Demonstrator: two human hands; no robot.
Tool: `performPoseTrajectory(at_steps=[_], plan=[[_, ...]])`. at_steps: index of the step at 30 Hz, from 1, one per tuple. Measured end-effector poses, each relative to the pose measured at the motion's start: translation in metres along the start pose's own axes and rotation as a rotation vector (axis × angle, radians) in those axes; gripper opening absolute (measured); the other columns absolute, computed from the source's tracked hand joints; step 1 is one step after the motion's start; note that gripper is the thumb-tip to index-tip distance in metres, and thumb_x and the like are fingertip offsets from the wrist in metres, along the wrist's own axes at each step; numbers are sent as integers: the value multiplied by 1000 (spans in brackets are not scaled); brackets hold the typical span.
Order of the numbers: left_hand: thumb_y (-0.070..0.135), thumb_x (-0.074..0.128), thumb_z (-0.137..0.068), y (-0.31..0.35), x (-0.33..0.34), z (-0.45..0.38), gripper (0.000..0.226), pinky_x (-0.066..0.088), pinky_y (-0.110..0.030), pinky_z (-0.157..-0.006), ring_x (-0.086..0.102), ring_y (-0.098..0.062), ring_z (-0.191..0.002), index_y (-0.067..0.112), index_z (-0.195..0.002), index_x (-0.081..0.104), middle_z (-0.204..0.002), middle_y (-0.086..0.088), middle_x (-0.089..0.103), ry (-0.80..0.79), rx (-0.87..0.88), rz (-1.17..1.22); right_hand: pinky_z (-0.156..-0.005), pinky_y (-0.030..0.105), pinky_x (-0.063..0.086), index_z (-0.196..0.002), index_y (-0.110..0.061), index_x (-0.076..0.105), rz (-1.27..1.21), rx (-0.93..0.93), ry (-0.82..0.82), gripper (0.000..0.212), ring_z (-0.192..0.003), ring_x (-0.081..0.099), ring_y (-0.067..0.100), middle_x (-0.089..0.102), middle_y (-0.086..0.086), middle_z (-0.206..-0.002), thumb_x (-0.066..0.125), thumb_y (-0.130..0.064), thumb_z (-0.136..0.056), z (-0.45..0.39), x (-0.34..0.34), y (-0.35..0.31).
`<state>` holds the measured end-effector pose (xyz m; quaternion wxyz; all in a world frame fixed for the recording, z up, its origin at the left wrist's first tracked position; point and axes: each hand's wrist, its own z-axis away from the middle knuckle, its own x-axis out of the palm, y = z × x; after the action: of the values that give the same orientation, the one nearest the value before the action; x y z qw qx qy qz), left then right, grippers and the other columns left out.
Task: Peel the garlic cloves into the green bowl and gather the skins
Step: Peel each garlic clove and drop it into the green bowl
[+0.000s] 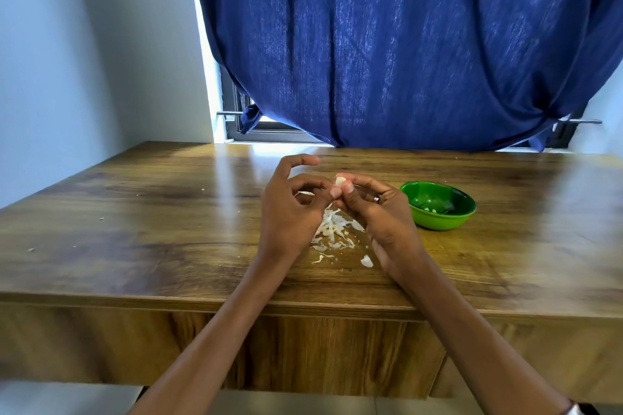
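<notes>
Both hands meet above the middle of the wooden table (135, 229). My right hand (374, 209), with a ring on one finger, pinches a pale garlic clove (339, 181) between thumb and fingertips. My left hand (293, 205) touches the clove with its thumb, and a thin strip of skin (305, 193) sits in its curled fingers; its index finger is raised. A heap of white garlic skins (332, 232) lies on the table under the hands. The green bowl (438, 216) stands just right of my right hand, with a few pale pieces inside.
A larger white skin piece (366, 261) lies near the front of the heap. Tiny crumbs (31, 250) dot the table's left side. A blue curtain (404, 44) hangs over the window behind the table. The table's front edge runs below my wrists.
</notes>
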<state>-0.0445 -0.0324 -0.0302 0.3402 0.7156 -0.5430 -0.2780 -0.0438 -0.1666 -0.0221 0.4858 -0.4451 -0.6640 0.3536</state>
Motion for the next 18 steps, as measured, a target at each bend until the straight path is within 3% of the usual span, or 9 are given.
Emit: performPoseTrajectory(at_steps=[10, 14, 18], plan=[[8, 75, -89, 1, 3, 3, 43, 59, -43, -70, 72, -31, -76, 30, -107, 43, -90, 0, 76, -75, -6, 43, -74, 20, 58, -97, -11, 73, 22, -24, -9, 14, -84, 74, 13, 78, 6, -87, 69, -1, -87, -5, -1, 5], [7, 71, -92, 3, 2, 2, 41, 57, -24, -67, 72, -12, -72, 29, -108, 39, -85, 4, 75, -70, -9, 80, -80, 23, 59, -111, -8, 73, 105, -78, -68, 22, -97, 74, 16, 78, 5, -104, 65, -1, -91, -4, -3, 6], [3, 67, -94, 7, 2, 3, 43, 53, -14, -66, 69, -1, -69, 15, -116, 33, -86, 5, 73, -88, 0, 75, -78, 23, 59, -111, -5, 74, 186, -145, -33, 23, -95, 75, 17, 78, 6, -102, 70, -3, -89, -5, -3, 6]])
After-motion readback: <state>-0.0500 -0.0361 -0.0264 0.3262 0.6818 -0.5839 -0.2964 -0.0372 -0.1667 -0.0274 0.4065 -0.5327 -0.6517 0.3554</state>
